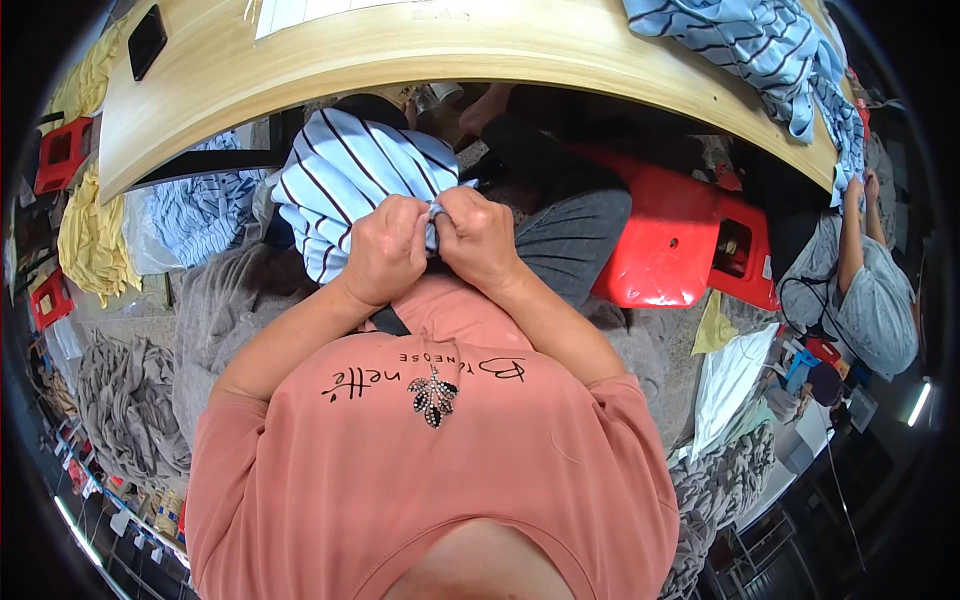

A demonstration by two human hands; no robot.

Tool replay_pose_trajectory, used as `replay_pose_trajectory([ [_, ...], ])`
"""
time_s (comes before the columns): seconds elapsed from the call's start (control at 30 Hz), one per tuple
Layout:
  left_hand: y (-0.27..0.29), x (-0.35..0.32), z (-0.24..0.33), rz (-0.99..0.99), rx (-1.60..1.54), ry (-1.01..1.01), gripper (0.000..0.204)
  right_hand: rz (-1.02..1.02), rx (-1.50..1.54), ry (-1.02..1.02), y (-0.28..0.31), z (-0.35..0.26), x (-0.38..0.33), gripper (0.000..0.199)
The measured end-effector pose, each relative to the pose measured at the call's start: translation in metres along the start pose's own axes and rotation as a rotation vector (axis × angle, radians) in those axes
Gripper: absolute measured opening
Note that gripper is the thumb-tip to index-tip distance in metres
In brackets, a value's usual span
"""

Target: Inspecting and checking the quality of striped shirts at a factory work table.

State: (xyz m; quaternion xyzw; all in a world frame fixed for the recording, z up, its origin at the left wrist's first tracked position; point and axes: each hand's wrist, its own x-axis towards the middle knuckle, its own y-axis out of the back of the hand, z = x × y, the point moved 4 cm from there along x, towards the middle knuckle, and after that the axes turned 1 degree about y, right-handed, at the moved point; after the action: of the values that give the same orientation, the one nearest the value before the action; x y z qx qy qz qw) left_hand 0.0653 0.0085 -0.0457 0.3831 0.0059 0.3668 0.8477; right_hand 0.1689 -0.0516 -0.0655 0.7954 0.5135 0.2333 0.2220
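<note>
Over my lap lies a light blue cloth (365, 165) with dark and white stripes, bunched up. My left hand (388, 248) and my right hand (475, 235) meet at its near right edge, close to my body. Both are closed, the thumbs and fingers pinching a small gathered bit of the cloth between them. The knuckles nearly touch, and whatever finer detail sits inside the pinch is hidden by the fingers.
A wooden table (330, 55) curves ahead, bearing a phone (147, 42), white paper (320, 12) and striped cloth (745, 45). A red stool (655, 235) stands at my right. Grey cloth heaps (125, 400) lie at left. Another person (850, 290) handles cloth at far right.
</note>
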Motion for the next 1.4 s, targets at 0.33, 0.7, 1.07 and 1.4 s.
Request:
replay_pose_trajectory([
  [0.33,0.036,0.001,-0.005,-0.023,0.002,-0.09,0.011,0.191,0.049,0.374,0.025,-0.003,-0.006,0.039],
  [0.7,0.007,0.01,-0.028,-0.487,-0.054,0.489,0.021,-0.054,0.057,0.626,0.019,-0.034,-0.02,0.021],
  [1.07,0.002,0.025,-0.002,-0.526,0.256,0.201,0.015,-0.005,0.018,0.645,0.029,-0.039,-0.025,0.023],
  [1.4,-0.007,0.015,-0.021,-0.352,-0.185,0.349,0.011,0.028,0.031,0.61,0.03,-0.037,-0.026,0.01],
])
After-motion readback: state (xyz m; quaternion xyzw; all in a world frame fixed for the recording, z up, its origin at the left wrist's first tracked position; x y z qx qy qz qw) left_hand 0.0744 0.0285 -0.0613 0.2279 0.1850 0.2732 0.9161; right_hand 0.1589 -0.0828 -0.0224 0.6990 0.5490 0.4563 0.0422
